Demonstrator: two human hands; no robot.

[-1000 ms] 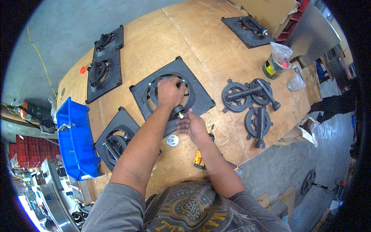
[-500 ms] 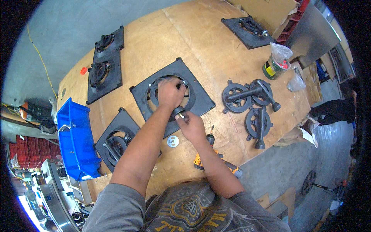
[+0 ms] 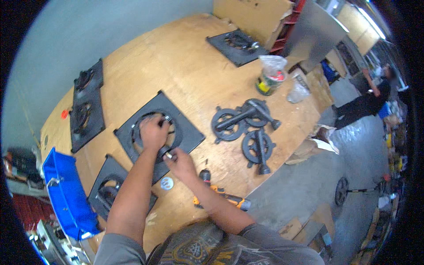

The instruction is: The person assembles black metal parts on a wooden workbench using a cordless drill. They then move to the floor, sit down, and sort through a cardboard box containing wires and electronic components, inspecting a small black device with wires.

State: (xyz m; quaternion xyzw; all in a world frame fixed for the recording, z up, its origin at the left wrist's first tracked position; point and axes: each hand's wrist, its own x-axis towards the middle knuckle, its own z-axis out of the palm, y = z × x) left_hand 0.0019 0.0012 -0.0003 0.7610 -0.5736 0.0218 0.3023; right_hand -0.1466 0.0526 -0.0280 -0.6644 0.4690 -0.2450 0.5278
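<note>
A black square plate (image 3: pixel 187 132) with a round opening lies on the wooden table in front of me. My left hand (image 3: pixel 153 132) is closed over a dark cast burner in that opening and covers most of it. The burner's tube end (image 3: pixel 164 150) points towards me. At this end my right hand (image 3: pixel 182 164) pinches a small shiny metal fitting (image 3: pixel 168 155), partly hidden by the fingers. Just below the plate lies a pale round disc with holes (image 3: pixel 167 183). A yellow and black power drill (image 3: pixel 221 193) rests beside my right forearm.
Several loose black burners (image 3: pixel 229 125) lie to the right, near a clear jar (image 3: pixel 269 81) with a plastic bag. Other black plates (image 3: pixel 90 117) lie left, near left and far right. A blue bin (image 3: pixel 70 198) stands left. Beyond the table's right edge is another person (image 3: pixel 364 106).
My view has swung, so the table and everything on it appear lower and further left. A person shows more fully at the right. Both hands keep their places at the plate.
</note>
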